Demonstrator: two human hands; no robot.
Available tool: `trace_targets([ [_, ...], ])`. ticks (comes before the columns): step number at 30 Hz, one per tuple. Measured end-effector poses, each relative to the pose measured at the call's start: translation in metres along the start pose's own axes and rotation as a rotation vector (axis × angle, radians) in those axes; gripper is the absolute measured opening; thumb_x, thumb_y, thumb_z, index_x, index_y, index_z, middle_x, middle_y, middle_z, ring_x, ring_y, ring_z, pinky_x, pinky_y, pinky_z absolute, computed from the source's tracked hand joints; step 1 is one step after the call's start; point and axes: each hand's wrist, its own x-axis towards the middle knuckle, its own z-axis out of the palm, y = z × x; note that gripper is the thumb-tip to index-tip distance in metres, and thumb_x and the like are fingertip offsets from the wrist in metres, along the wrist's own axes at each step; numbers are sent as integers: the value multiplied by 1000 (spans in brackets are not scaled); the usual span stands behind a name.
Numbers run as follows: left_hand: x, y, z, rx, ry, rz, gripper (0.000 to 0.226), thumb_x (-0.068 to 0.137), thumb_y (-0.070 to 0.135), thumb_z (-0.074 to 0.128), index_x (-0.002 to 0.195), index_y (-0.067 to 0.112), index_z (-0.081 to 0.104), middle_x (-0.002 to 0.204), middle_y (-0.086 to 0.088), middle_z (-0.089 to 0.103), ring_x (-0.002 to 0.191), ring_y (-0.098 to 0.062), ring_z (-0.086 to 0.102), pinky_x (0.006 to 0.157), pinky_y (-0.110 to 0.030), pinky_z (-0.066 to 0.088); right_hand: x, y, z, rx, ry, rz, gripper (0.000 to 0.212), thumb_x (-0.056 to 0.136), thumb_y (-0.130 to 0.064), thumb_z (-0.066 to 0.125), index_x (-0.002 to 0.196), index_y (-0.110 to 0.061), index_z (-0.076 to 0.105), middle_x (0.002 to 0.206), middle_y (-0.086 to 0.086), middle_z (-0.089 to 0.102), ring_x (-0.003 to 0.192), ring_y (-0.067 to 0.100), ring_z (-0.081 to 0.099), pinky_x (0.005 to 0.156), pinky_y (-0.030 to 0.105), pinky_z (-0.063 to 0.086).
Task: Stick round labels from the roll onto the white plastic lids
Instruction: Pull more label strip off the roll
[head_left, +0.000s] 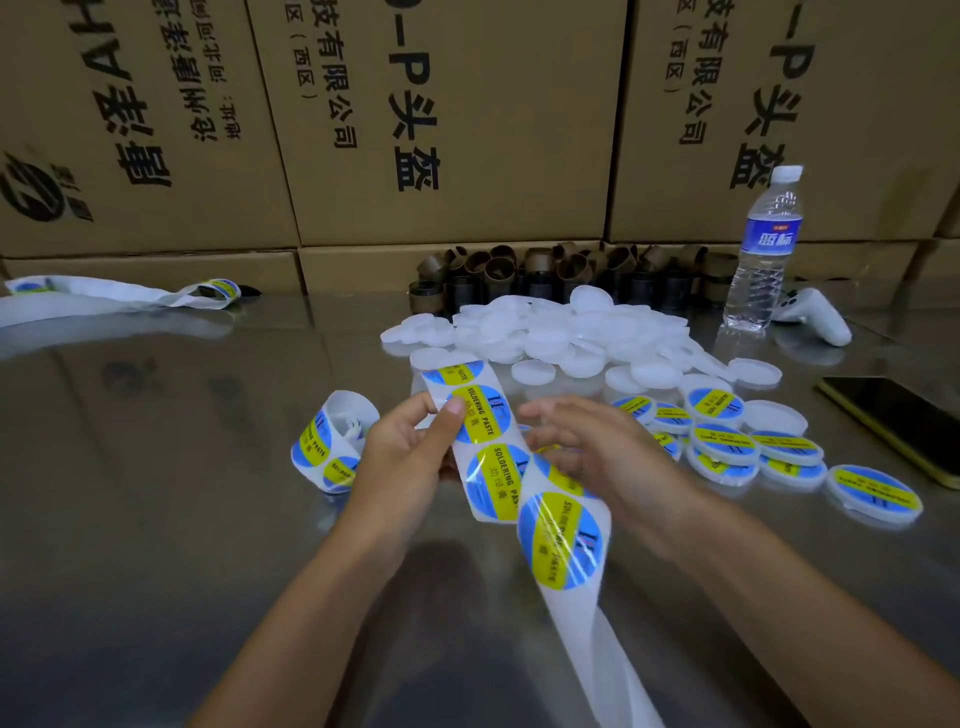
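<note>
Lying far L: spent backing strip (104, 296), loose on the bench (156, 493), well apart from both hands; no part in the next move.
Roll: label roll (335, 441) sits just L of the L hand; touching or not, can't tell.
L hand: L hand (410, 457) grips the label strip (493, 467), thumb on top of a label, fingers under, steadying it.
Strip axis: runs away from the person twd the lid pile, far end at the pile's near edge; near end is bare liner dropping off the bottom of view.
R hand: R hand (582, 447) is blurred, fingers bent over the strip's R edge at a label; can't tell if it pinches one.
Key relation: bare lids (571, 332) lie beyond the hands and a bit R, past the strip's far end. R hand is nearer, so prob. R carries the label and L holds the strip.
Behind pile: cardboard cores (519, 270) in a row.
Done lot: labelled lids (727, 441) near, R of the R hand, several overlapping.
Room: open bench btwn R hand and pile, w/ a few single lids.
Far R: water bottle (763, 249) and phone (893, 421); only a wide swing risks them.
</note>
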Motion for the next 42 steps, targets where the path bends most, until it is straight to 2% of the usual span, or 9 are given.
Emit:
trace_targets([
  [12, 4, 0, -6, -92, 190, 8, 23, 95, 29, 53, 83, 16, 67, 77, -6, 74, 67, -20, 69, 74, -42, 55, -21, -14, 5, -240, -526, 157, 15, 75, -27, 63, 85, -27, 75, 88, -4, 71, 79, 10, 67, 76, 23, 53],
  [17, 4, 5, -8, -162, 255, -15, 24, 97, 28, 51, 87, 13, 67, 79, -5, 74, 70, -20, 68, 77, -42, 54, -28, -17, 12, -368, -507, 155, 10, 67, -24, 67, 71, -31, 72, 73, -12, 67, 69, 1, 62, 69, 17, 48],
  [21, 4, 8, -13, -299, 350, -63, 31, 97, 22, 52, 70, 19, 68, 61, 1, 70, 53, -12, 66, 58, -27, 54, -40, -14, 14, -451, -479, 126, 25, 70, -30, 67, 82, -8, 66, 78, 2, 58, 74, 10, 51, 68, 22, 39],
  [25, 6, 13, -17, -422, 374, -113, 21, 97, 25, 52, 83, 16, 65, 61, 1, 69, 52, -13, 65, 57, -28, 52, -52, -14, 8, -291, -504, 177, 13, 72, -19, 62, 85, -17, 61, 91, 13, 61, 82, 25, 52, 64, 25, 40],
  [27, 5, 15, -17, -455, 368, -127, 22, 97, 26, 50, 84, 15, 64, 59, 2, 68, 51, -12, 65, 54, -25, 51, -57, -12, 3, -146, -556, 227, 32, 70, -9, 57, 102, -15, 60, 98, 13, 66, 81, 27, 63, 75, 31, 47],
  [30, 2, 17, -17, -492, 385, -152, 43, 99, 26, 48, 60, 19, 65, 49, 6, 63, 43, -8, 61, 43, -18, 49, -64, -10, -2, 138, -607, 328, 62, 63, 0, 50, 125, -8, 53, 110, 22, 64, 83, 35, 66, 76, 37, 52],
  [32, 1, 19, -16, -513, 375, -171, 56, 100, 25, 46, 47, 19, 63, 44, 7, 58, 39, -6, 57, 40, -15, 46, -70, -10, -1, 288, -623, 385, 58, 63, 5, 44, 118, -2, 60, 112, 27, 62, 84, 36, 67, 73, 38, 55],
  [37, 0, 23, -15, -515, 369, -180, 27, 99, 27, 48, 74, 19, 56, 54, 3, 65, 47, -10, 63, 56, -29, 49, -85, -3, 5, 260, -553, 480, 41, 70, 8, 54, 110, 15, 60, 109, 35, 60, 76, 27, 67, 66, 27, 54],
  [42, 0, 21, -16, -470, 401, -205, 17, 97, 27, 51, 97, 11, 59, 51, 2, 65, 41, -11, 61, 39, -20, 49, -87, 9, 13, 81, -497, 395, 31, 78, 3, 63, 109, 1, 67, 107, 17, 63, 79, 17, 66, 72, 23, 50],
])
